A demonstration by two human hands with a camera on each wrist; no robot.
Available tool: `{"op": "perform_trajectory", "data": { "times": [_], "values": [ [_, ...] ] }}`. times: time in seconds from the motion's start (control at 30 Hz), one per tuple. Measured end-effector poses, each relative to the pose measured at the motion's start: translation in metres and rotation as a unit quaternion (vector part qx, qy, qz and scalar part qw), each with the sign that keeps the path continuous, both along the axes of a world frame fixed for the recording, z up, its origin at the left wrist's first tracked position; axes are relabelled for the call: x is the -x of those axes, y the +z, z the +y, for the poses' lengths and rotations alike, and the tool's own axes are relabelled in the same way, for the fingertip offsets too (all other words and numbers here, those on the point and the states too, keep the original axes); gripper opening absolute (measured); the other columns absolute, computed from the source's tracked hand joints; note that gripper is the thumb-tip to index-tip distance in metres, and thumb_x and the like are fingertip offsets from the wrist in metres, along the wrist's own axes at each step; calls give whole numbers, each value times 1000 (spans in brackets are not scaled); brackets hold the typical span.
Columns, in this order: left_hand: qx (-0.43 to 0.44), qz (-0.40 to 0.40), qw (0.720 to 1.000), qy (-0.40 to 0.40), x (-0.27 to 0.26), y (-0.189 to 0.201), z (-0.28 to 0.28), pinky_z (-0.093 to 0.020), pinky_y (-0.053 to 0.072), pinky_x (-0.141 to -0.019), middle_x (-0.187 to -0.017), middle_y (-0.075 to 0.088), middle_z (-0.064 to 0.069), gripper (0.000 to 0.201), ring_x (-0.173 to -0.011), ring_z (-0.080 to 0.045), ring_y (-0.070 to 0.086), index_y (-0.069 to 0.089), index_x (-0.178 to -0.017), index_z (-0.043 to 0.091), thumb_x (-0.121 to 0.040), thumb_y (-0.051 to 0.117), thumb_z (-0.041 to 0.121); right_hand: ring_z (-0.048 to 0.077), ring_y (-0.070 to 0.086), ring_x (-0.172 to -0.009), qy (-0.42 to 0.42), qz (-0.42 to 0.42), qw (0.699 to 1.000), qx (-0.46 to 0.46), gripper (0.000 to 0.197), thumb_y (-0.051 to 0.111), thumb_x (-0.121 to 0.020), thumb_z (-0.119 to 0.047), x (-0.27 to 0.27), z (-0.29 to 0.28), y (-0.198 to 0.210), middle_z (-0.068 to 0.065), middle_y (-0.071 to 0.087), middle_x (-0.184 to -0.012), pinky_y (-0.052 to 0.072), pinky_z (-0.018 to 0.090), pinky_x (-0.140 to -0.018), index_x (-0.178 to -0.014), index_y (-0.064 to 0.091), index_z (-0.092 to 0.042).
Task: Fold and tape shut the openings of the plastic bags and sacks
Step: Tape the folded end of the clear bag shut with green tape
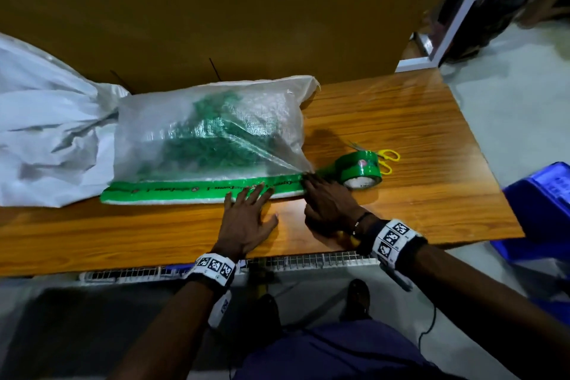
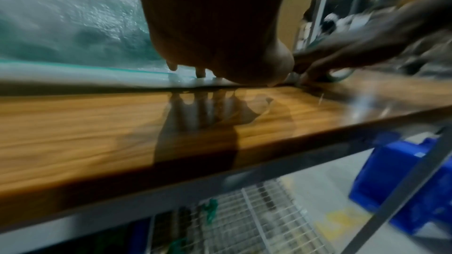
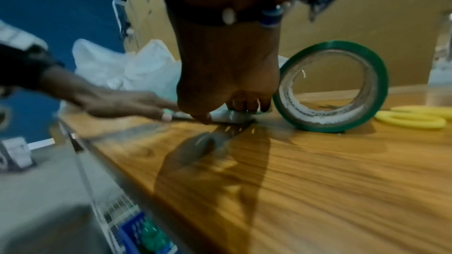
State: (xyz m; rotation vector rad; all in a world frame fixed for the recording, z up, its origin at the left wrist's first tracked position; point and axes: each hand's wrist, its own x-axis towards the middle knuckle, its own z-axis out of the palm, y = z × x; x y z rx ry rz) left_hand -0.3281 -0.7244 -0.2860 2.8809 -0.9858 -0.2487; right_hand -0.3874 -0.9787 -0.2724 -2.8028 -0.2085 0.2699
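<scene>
While the sack (image 1: 209, 129) lies beyond, spread fingers (image 1: 246, 194) of both hands press flat its taped fold (image 1: 191, 191).

Translucent woven sack (image 1: 212, 129) (green contents), folded mouth under green tape strip (image 1: 200, 189)

glossy wood-grain table (image 1: 401, 120), reflective. translucent woven plastic sack (image 1: 209, 120) w/ shiny green tape strip (image 1: 197, 190). yellow plastic scissors (image 1: 387, 159) handles, smooth.
</scene>
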Motion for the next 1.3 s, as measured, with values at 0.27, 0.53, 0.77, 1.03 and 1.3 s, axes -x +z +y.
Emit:
{"op": "perform_trajectory", "data": {
  "times": [0.27, 0.53, 0.77, 1.03, 1.3],
  "values": [
    [70, 15, 992, -100, -30, -5, 16, -52, 23, -124, -163, 42, -11, 79, -149, -33, 38, 38, -160, 14, -96, 39, 61, 42, 48, -139, -105, -48, 993, 15, 66, 45, -93, -33, 0, 64, -1, 27, 52, -150, 36, 49, -119, -147, 48, 4],
    [85, 57, 976, -190, -58, -16, 38, -44, 30, -123, -168, 33, -7, 85, -153, -25, 34, 25, -165, 15, -97, 50, 60, 44, 42, -145, -187, -11, 982, -26, 83, 38, -84, -41, -3, 91, -10, 29, 48, -153, 34, 49, -119, -152, 42, 7],
    [85, 29, 977, -192, -102, -15, 134, -41, 34, -120, -167, 36, -6, 86, -146, -28, 43, 23, -166, 21, -95, 54, 59, 42, 43, -145, -182, -33, 983, -6, 81, 51, -84, -34, -2, 91, -7, 28, 49, -153, 38, 49, -116, -154, 40, 5],
    [98, 53, 980, -166, -108, -10, 169, -40, 24, -125, -170, 30, -4, 81, -152, -26, 32, 21, -167, 23, -100, 55, 55, 45, 59, -123, -180, -70, 981, -12, 68, 47, -88, -38, -12, 110, 5, 29, 60, -136, 55, 52, -94, -142, 51, 3],
    [92, 72, 980, -162, -118, -23, 172, -42, 28, -124, -169, 32, -2, 81, -151, -27, 37, 20, -166, 31, -98, 46, 64, 37, 56, -130, -85, -51, 994, -50, 72, 48, -89, -38, -53, 184, -10, 20, 55, -150, 47, 43, -105, -154, 43, -8]
  ]
}}
